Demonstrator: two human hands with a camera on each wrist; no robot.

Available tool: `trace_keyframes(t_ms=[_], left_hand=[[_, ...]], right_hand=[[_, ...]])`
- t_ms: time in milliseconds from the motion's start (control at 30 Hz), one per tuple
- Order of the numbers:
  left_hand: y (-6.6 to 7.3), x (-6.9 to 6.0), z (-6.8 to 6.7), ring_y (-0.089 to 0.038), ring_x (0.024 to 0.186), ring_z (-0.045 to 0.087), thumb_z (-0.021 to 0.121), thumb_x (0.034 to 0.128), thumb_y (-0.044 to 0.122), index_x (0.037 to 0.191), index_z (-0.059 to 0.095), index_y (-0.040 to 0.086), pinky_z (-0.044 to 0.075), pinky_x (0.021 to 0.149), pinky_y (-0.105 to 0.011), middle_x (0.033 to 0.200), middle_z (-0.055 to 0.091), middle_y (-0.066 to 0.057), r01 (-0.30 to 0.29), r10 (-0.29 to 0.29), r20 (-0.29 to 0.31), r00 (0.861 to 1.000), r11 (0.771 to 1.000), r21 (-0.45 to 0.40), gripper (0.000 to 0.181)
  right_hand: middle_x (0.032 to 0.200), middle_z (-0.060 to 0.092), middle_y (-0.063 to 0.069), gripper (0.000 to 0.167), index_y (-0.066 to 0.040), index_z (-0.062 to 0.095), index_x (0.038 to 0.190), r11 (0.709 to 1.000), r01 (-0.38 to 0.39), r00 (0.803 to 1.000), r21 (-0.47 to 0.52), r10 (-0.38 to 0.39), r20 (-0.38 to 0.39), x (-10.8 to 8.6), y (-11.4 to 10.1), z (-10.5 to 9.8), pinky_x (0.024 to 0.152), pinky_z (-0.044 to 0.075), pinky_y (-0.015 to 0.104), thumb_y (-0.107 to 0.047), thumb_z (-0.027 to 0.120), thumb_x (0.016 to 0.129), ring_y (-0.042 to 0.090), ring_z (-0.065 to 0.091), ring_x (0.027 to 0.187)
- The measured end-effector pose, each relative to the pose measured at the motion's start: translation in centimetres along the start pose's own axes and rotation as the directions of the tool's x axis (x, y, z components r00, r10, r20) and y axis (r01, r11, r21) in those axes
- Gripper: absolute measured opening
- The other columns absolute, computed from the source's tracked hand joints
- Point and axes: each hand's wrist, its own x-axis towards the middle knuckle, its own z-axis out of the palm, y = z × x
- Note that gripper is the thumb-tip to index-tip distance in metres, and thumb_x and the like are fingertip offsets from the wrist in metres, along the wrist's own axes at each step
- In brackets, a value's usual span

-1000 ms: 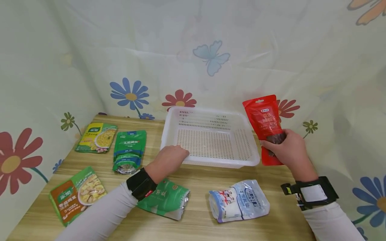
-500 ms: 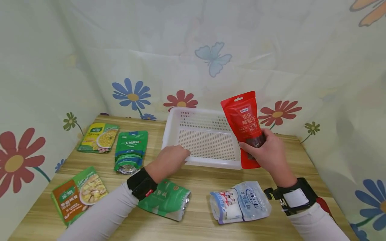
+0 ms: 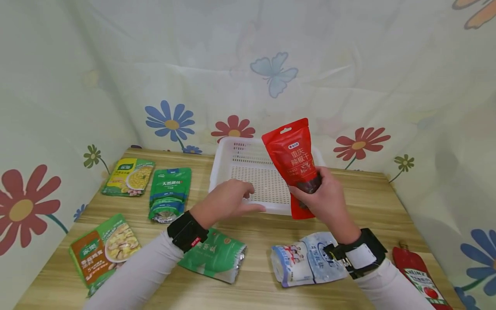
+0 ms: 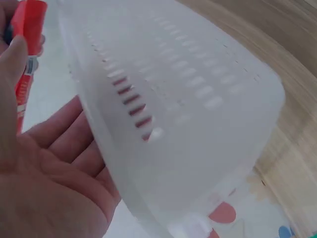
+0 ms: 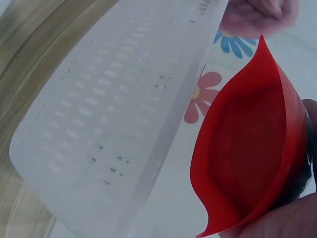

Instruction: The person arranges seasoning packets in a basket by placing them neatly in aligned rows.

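My right hand (image 3: 331, 200) grips a red pouch of dried chilies (image 3: 292, 150) by its lower part, upright with the hang hole at the top. The pouch stands in front of the right side of a white plastic basket (image 3: 222, 165), hiding part of it. At the basket's front rim is my left hand (image 3: 224, 201), thumb stretched out and fingers loosely bent, holding nothing. In the left wrist view its palm (image 4: 54, 183) faces up beside the basket wall. The right wrist view shows the pouch's flared bottom (image 5: 242, 148) close up.
On the wooden table (image 3: 372, 202) lie a yellow-green packet (image 3: 129, 176), a green salt pouch (image 3: 170, 191), a brown-green packet (image 3: 104, 249), another green pouch (image 3: 215, 256), a blue-white salt bag (image 3: 308, 260) and a Heinz ketchup pouch (image 3: 418, 275). Flowered cloth (image 3: 213, 64) hangs behind.
My right hand has carried the red pouch leftward from beside the basket to in front of it. My left hand has let go of the basket rim and shifted slightly right, uncurling.
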Motion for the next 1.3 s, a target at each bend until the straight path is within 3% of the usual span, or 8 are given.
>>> trace_keyframes(t_ms=[100,200,367,433,600,700,1000,1300], left_hand=[[1.0,0.2,-0.2,-0.015,0.101,0.069,0.073,0.0865,0.062,0.123,0.070,0.015,0.059,0.088,-0.032,0.115,0.076,0.001,-0.018,0.010,-0.061,0.998,0.991,-0.136,0.060],[2.1,0.2,-0.3,-0.017,0.111,0.070,0.071,0.0903,0.058,0.130,0.067,0.015,0.058,0.094,-0.037,0.124,0.074,0.001,-0.055,0.017,-0.133,0.991,0.955,-0.293,0.058],[3.7,0.3,-0.4,-0.016,0.111,0.071,0.069,0.0939,0.051,0.135,0.064,0.018,0.059,0.093,-0.038,0.125,0.074,0.003,-0.109,-0.029,-0.248,0.968,0.845,-0.524,0.053],[4.3,0.4,-0.3,-0.016,0.111,0.071,0.070,0.0947,0.048,0.135,0.063,0.018,0.059,0.093,-0.038,0.124,0.074,0.003,-0.123,-0.060,-0.276,0.959,0.790,-0.601,0.051],[5.6,0.8,0.1,-0.018,0.114,0.069,0.073,0.0940,0.041,0.139,0.057,0.017,0.059,0.093,-0.037,0.129,0.070,0.002,-0.153,-0.134,-0.313,0.940,0.656,-0.739,0.054],[6.3,1.0,0.1,-0.019,0.116,0.067,0.075,0.0928,0.039,0.139,0.055,0.017,0.059,0.094,-0.038,0.131,0.068,0.002,-0.173,-0.162,-0.332,0.929,0.604,-0.778,0.055],[7.3,0.9,0.2,-0.017,0.117,0.065,0.080,0.0890,0.035,0.137,0.054,0.018,0.059,0.094,-0.037,0.130,0.068,0.005,-0.177,-0.201,-0.328,0.923,0.536,-0.826,0.057],[7.5,0.7,0.2,-0.017,0.116,0.065,0.082,0.0877,0.035,0.135,0.054,0.018,0.059,0.093,-0.037,0.128,0.069,0.005,-0.181,-0.212,-0.345,0.914,0.546,-0.818,0.058]], right_hand=[[0.132,0.061,0.018,0.073,-0.003,0.043,0.139,0.999,0.032,0.999,0.017,-0.032,-0.004,-0.3,-0.3,0.5,0.093,0.057,0.057,-0.035,0.083,0.086,0.037,0.063,0.115],[0.131,0.063,0.017,0.072,-0.004,0.044,0.138,0.998,0.059,0.998,0.032,-0.058,-0.009,-0.6,-0.6,0.9,0.092,0.058,0.056,-0.035,0.083,0.086,0.037,0.064,0.113],[0.131,0.063,0.016,0.072,-0.004,0.045,0.137,0.995,0.090,0.996,0.044,-0.089,-0.031,-0.9,-1.0,1.4,0.092,0.058,0.056,-0.034,0.084,0.085,0.035,0.064,0.113],[0.130,0.063,0.016,0.070,-0.004,0.046,0.136,0.994,0.105,0.993,0.043,-0.103,-0.049,-0.9,-1.1,1.7,0.091,0.058,0.055,-0.032,0.084,0.085,0.035,0.064,0.112],[0.127,0.062,0.016,0.070,-0.003,0.046,0.134,0.987,0.158,0.982,0.009,-0.156,-0.103,-1.0,-1.5,2.5,0.091,0.059,0.055,-0.029,0.086,0.083,0.034,0.063,0.111],[0.126,0.062,0.015,0.070,-0.003,0.047,0.134,0.984,0.178,0.975,-0.007,-0.177,-0.131,-1.1,-1.8,2.7,0.092,0.058,0.054,-0.031,0.086,0.083,0.033,0.063,0.110],[0.128,0.061,0.013,0.072,-0.005,0.045,0.136,0.982,0.189,0.968,0.001,-0.186,-0.168,-1.7,-2.3,3.1,0.095,0.057,0.054,-0.030,0.087,0.082,0.031,0.062,0.112],[0.126,0.062,0.013,0.070,-0.005,0.047,0.133,0.976,0.219,0.953,0.001,-0.214,-0.216,-2.1,-2.5,3.5,0.096,0.056,0.054,-0.028,0.087,0.081,0.030,0.062,0.112]])
